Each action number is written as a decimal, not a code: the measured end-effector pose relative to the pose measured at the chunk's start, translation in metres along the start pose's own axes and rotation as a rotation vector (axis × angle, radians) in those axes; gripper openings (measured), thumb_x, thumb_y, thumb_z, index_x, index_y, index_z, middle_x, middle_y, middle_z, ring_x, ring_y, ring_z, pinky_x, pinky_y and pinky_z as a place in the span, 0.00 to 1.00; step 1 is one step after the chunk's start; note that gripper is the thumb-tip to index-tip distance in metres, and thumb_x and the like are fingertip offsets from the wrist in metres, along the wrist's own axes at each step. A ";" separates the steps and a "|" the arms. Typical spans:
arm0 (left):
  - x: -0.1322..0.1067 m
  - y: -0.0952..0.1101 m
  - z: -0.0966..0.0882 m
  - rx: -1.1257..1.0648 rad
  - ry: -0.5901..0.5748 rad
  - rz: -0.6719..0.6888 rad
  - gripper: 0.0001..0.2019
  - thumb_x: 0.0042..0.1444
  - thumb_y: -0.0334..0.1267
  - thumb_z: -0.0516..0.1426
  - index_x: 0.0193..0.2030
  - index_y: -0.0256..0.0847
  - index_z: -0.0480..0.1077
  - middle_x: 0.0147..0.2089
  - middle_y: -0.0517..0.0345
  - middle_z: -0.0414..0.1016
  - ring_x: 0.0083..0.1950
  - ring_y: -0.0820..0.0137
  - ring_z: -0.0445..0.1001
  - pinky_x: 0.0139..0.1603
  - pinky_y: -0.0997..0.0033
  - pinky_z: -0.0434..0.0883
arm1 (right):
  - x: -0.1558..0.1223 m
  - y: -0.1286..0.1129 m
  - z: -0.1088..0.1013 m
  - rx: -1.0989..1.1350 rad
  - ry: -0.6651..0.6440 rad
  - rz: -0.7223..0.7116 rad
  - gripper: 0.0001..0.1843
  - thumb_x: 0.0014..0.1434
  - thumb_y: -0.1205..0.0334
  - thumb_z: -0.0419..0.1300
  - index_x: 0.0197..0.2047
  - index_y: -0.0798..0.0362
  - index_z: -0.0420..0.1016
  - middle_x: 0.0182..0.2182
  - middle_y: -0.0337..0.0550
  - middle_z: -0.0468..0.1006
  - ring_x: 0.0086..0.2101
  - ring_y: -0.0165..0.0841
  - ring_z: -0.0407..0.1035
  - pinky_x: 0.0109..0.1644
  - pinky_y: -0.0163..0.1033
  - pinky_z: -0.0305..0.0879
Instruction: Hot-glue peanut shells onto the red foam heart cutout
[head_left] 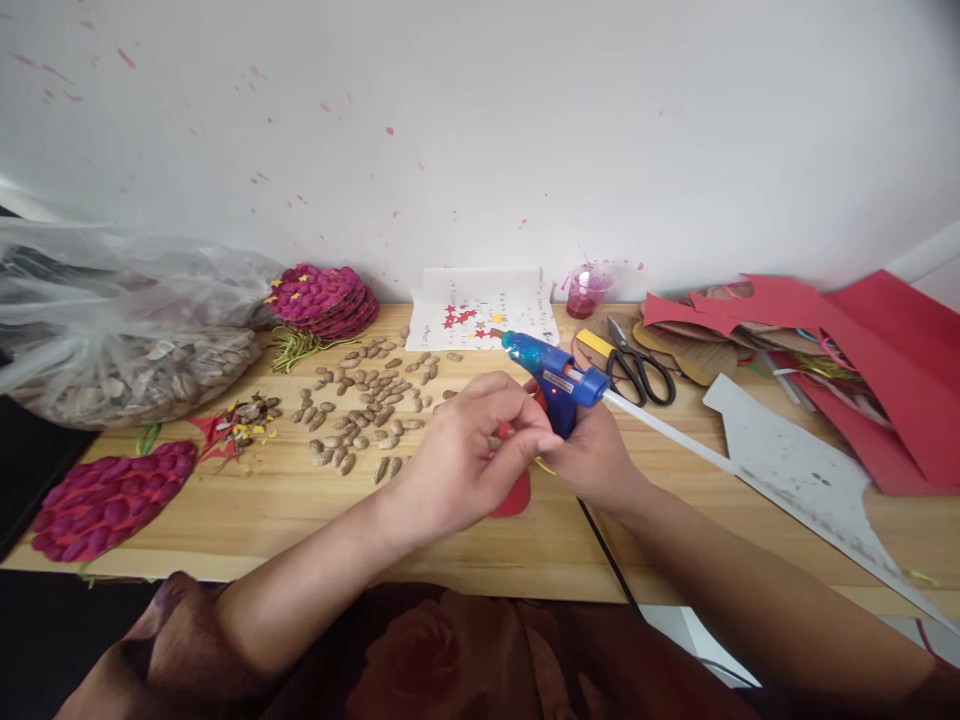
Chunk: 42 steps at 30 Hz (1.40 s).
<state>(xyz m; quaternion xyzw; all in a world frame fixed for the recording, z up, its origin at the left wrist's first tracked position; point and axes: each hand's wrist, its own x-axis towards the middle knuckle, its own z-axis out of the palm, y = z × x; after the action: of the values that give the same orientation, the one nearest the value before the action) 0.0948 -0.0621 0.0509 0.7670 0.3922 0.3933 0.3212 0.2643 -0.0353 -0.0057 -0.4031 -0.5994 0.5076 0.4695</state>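
Note:
My right hand [592, 455] grips a blue glue gun [559, 378] with a white glue stick [667, 428] sticking out of its back; the nozzle points up and to the left. My left hand [469, 450] is closed over a small red paper shape [514, 492] in front of the gun, and pinches something small that I cannot make out. Both hands meet above the middle of the wooden table [300, 505]. Many loose brown seeds [367, 405] lie scattered just left of my left hand.
A plastic bag of seeds [127, 345] sits far left. Two magenta seed-covered pieces [105, 500] [324, 297] lie left and back. Black scissors [637, 368], a pink cup [586, 290], a star-stickered paper [480, 315], red card sheets [862, 350] and a grey card strip [802, 475] lie right.

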 end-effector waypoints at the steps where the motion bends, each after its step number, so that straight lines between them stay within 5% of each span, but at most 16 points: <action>1: -0.004 0.003 -0.007 -0.092 -0.033 -0.003 0.10 0.66 0.39 0.58 0.34 0.41 0.73 0.34 0.56 0.74 0.37 0.68 0.72 0.41 0.66 0.70 | 0.001 -0.001 0.000 0.034 0.003 0.049 0.17 0.53 0.56 0.72 0.42 0.46 0.71 0.29 0.35 0.77 0.29 0.34 0.74 0.36 0.43 0.75; 3: -0.013 0.007 -0.025 -0.200 0.025 -0.030 0.10 0.67 0.42 0.58 0.35 0.43 0.74 0.34 0.55 0.74 0.37 0.67 0.72 0.42 0.64 0.71 | 0.004 -0.002 -0.001 0.106 0.017 0.146 0.21 0.52 0.53 0.73 0.43 0.47 0.69 0.25 0.32 0.76 0.25 0.32 0.73 0.31 0.41 0.74; 9: -0.036 -0.016 -0.099 -0.297 0.528 0.025 0.11 0.59 0.46 0.66 0.32 0.43 0.75 0.29 0.57 0.72 0.33 0.68 0.69 0.37 0.65 0.69 | 0.008 -0.003 -0.006 0.185 0.040 0.226 0.21 0.53 0.55 0.73 0.44 0.48 0.69 0.26 0.33 0.79 0.23 0.30 0.72 0.27 0.37 0.70; 11: -0.046 -0.029 -0.126 -0.211 0.699 0.017 0.12 0.57 0.46 0.67 0.31 0.41 0.75 0.29 0.59 0.74 0.31 0.71 0.68 0.34 0.68 0.67 | 0.009 -0.006 -0.007 0.162 0.076 0.216 0.18 0.53 0.56 0.73 0.42 0.49 0.70 0.24 0.34 0.79 0.24 0.30 0.72 0.27 0.36 0.68; 15: -0.076 -0.051 -0.172 0.256 0.944 -0.242 0.07 0.50 0.35 0.70 0.36 0.41 0.81 0.30 0.62 0.80 0.32 0.71 0.72 0.36 0.70 0.67 | 0.010 -0.013 -0.007 0.134 0.091 0.216 0.16 0.55 0.58 0.72 0.42 0.47 0.70 0.22 0.34 0.77 0.23 0.31 0.69 0.28 0.38 0.65; 20: -0.100 -0.069 -0.190 0.837 0.663 -0.616 0.12 0.59 0.36 0.61 0.48 0.43 0.81 0.41 0.58 0.84 0.44 0.60 0.79 0.51 0.59 0.71 | 0.011 -0.011 -0.008 0.156 0.136 0.279 0.15 0.52 0.55 0.74 0.38 0.45 0.74 0.22 0.38 0.75 0.24 0.36 0.69 0.28 0.43 0.63; 23: -0.102 -0.080 -0.190 1.101 0.534 -0.810 0.13 0.61 0.46 0.58 0.38 0.40 0.81 0.35 0.48 0.82 0.44 0.51 0.78 0.48 0.53 0.71 | 0.013 -0.008 -0.010 0.145 0.160 0.292 0.13 0.52 0.54 0.74 0.35 0.45 0.76 0.22 0.41 0.76 0.23 0.36 0.68 0.29 0.45 0.63; 26: -0.101 -0.090 -0.190 1.228 0.492 -0.672 0.15 0.62 0.46 0.57 0.35 0.39 0.80 0.46 0.40 0.81 0.52 0.47 0.76 0.54 0.51 0.69 | 0.014 -0.006 -0.010 0.120 0.172 0.322 0.10 0.53 0.55 0.74 0.34 0.43 0.78 0.25 0.44 0.80 0.24 0.35 0.69 0.32 0.46 0.66; 29: -0.096 -0.096 -0.189 1.218 0.488 -0.491 0.17 0.60 0.37 0.55 0.54 0.43 0.78 0.63 0.44 0.74 0.62 0.50 0.70 0.62 0.52 0.65 | 0.014 -0.004 -0.011 0.121 0.181 0.343 0.08 0.52 0.56 0.75 0.32 0.43 0.80 0.29 0.49 0.82 0.29 0.38 0.75 0.34 0.47 0.69; 31: -0.091 -0.097 -0.184 1.130 0.496 -0.518 0.18 0.61 0.38 0.55 0.56 0.44 0.77 0.55 0.47 0.79 0.56 0.53 0.74 0.58 0.56 0.68 | 0.014 -0.002 -0.013 0.132 0.177 0.345 0.08 0.51 0.56 0.75 0.32 0.42 0.81 0.30 0.49 0.82 0.29 0.38 0.75 0.33 0.47 0.70; 35: -0.077 -0.098 -0.167 1.066 0.418 -0.576 0.17 0.63 0.48 0.57 0.32 0.39 0.80 0.31 0.49 0.79 0.41 0.56 0.76 0.48 0.59 0.71 | 0.015 0.000 -0.015 0.172 0.153 0.327 0.08 0.53 0.56 0.74 0.36 0.38 0.81 0.24 0.42 0.76 0.24 0.36 0.70 0.30 0.48 0.66; 39: -0.065 -0.111 -0.155 1.028 0.301 -0.380 0.14 0.62 0.35 0.57 0.51 0.41 0.80 0.52 0.48 0.80 0.54 0.56 0.74 0.58 0.56 0.68 | 0.016 -0.003 -0.014 0.126 0.180 0.348 0.09 0.53 0.54 0.74 0.36 0.41 0.81 0.25 0.46 0.78 0.25 0.38 0.71 0.30 0.48 0.66; 42: -0.058 -0.124 -0.152 0.936 0.228 -0.367 0.18 0.61 0.30 0.56 0.56 0.44 0.78 0.48 0.53 0.83 0.52 0.58 0.74 0.57 0.56 0.69 | 0.016 0.000 -0.012 0.100 0.180 0.346 0.11 0.51 0.52 0.75 0.33 0.46 0.81 0.27 0.48 0.81 0.27 0.39 0.72 0.28 0.45 0.67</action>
<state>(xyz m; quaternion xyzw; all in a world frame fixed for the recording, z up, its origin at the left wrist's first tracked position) -0.1002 -0.0231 0.0049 0.6992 0.6870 0.1940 -0.0377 0.2723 -0.0169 -0.0022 -0.5201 -0.4508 0.5717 0.4466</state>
